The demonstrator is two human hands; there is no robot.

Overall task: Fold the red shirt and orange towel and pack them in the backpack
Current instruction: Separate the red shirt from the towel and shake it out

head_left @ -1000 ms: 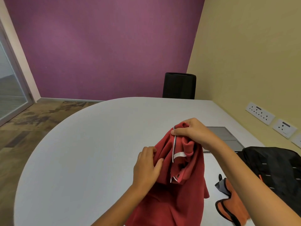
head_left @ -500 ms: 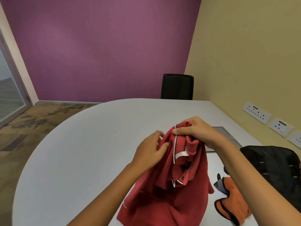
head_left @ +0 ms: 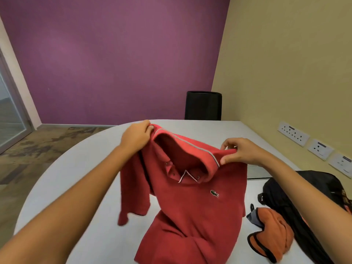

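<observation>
Both hands, left hand and right hand, pinch the red shirt by its shoulders, lifted; below the fingers it needs laying flat for folding.

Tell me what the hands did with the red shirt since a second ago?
The left hand moved up and left, the right hand moved right, and the bunched red shirt got spread open between them, each hand pinching a shoulder by the collar. The orange towel and black backpack stayed on the table.
</observation>
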